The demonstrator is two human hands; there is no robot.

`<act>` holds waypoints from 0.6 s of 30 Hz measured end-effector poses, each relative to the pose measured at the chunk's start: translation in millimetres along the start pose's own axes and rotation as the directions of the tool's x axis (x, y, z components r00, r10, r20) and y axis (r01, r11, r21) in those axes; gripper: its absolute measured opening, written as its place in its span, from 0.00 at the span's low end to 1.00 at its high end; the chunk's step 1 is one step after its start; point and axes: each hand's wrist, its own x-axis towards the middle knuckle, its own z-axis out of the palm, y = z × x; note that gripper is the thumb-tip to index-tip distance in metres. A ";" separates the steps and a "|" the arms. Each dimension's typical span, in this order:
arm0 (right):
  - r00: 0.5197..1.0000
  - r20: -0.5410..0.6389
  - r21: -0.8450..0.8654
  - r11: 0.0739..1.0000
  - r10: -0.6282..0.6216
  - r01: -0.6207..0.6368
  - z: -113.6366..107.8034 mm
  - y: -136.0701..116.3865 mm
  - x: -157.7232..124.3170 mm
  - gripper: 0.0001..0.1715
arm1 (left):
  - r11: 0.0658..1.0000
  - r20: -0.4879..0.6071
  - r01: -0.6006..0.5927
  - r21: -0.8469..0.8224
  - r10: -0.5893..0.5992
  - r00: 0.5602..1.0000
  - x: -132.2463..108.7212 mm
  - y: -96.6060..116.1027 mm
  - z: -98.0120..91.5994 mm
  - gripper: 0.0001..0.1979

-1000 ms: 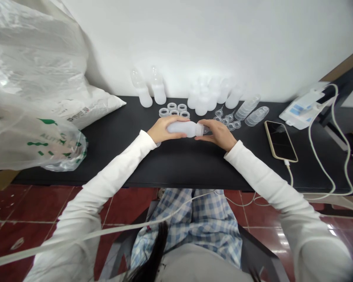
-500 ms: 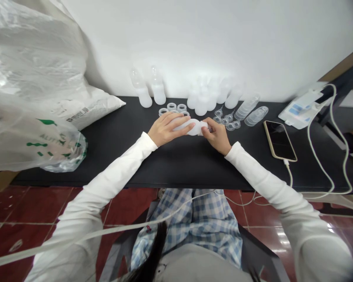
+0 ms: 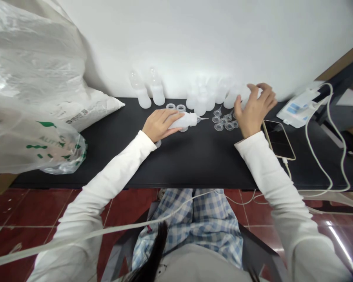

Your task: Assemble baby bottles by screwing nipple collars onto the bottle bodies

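Observation:
My left hand (image 3: 159, 124) is closed round a white squeeze bottle (image 3: 184, 120) that lies on its side on the black table (image 3: 176, 160), its thin nozzle tip pointing right. My right hand (image 3: 254, 109) is raised at the back right, fingers curled round a stack of clear caps (image 3: 247, 96) that it mostly hides. Small clear nozzle pieces (image 3: 223, 123) lie between the two hands. Clear rings (image 3: 175, 106) sit just behind the bottle.
Two capped bottles (image 3: 149, 93) and a cluster of bottles (image 3: 206, 98) stand against the wall. A phone (image 3: 278, 140) on a cable lies right of my right hand, with a white device (image 3: 297, 107) beyond. Big plastic bags (image 3: 32, 90) fill the left end.
My right hand let go of the bottle's nozzle end and moved right and back to the clear caps. My left hand keeps the bottle, now with its nozzle fitted.

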 end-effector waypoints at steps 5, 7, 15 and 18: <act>0.958 0.177 -0.327 0.931 0.226 -0.160 -7.0 18.6 5.1 0.31 | 0.996 -0.025 -0.057 0.075 0.059 0.998 -2.6 -6.1 5.0 0.27; 0.921 0.276 -0.390 0.908 0.276 -0.155 -16.1 9.9 7.9 0.29 | 0.994 -0.048 -0.072 0.084 0.076 0.996 -3.3 -7.1 6.5 0.27; 0.987 0.061 0.036 0.988 0.146 -0.148 -24.7 -26.3 4.3 0.34 | 0.994 -0.120 -0.054 0.093 0.065 0.991 -5.4 -11.4 7.9 0.28; 0.983 0.169 0.359 0.923 0.078 -0.135 -6.9 -36.4 -12.9 0.34 | 0.998 -0.122 -0.019 0.052 0.025 0.992 -5.2 -11.7 7.0 0.29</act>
